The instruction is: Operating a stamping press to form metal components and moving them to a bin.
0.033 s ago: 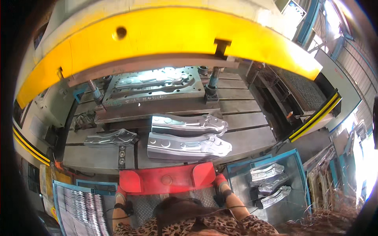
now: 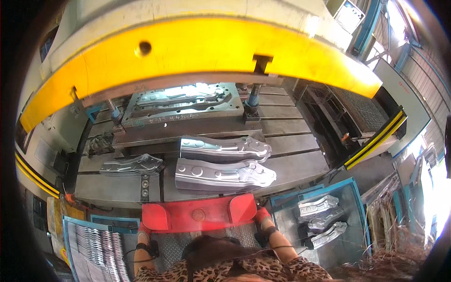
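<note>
Seen from above at a stamping press. Far left, a blue-rimmed bin [image 2: 70, 230] packed with thin, ribbed grey metal blanks standing on edge. Beside it, left hand [image 2: 143, 229] in a red glove, pressed against the left end of a glossy red control panel [image 2: 197, 215] with rounded corners and a round button at its middle; fingers hidden behind the panel edge, so grip not discernible. On the slotted steel press bed [image 2: 291, 162], a small dull-grey stamped part [image 2: 132, 165] at left, then two long, shiny pressed sheet-metal panels [image 2: 224, 174], contoured, with round dimples and scalloped right ends, lying side by side just beyond the red panel. Behind them, a dark machined die block [image 2: 183, 105] under a curved yellow press beam [image 2: 197, 51]. Right hand [image 2: 261, 215], also red-gloved, at the panel's right end, well apart from the left; closure likewise impossible to tell. Further right, a blue-framed bin [image 2: 347, 188] holding three bright curved stampings [image 2: 322, 218]. Diamond-plate steel flooring [image 2: 171, 244] below the panel.
</note>
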Motion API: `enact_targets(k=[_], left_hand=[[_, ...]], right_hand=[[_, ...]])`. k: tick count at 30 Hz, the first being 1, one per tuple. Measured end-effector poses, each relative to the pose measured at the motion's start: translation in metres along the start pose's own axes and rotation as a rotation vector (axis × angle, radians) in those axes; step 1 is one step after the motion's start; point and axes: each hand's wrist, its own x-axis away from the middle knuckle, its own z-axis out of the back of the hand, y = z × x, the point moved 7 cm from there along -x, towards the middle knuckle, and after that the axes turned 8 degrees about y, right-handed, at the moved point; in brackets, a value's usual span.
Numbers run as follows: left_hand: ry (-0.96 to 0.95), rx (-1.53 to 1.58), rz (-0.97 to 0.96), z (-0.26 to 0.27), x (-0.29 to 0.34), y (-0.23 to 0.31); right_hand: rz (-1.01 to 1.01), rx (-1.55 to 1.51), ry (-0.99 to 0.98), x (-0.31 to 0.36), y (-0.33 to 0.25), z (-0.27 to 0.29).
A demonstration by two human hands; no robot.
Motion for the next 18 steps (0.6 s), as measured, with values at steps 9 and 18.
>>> enact_targets(k=[9,18], left_hand=[[0.502,-0.524,-0.511,-0.025,-0.008,-0.005],[0.071,-0.074,-0.084,0.016,-0.02,-0.07]], right_hand=[[-0.267,-0.04,-0.098,0.016,-0.009,0.015],[-0.248,-0.369,0.085,0.037,-0.021,0.082]])
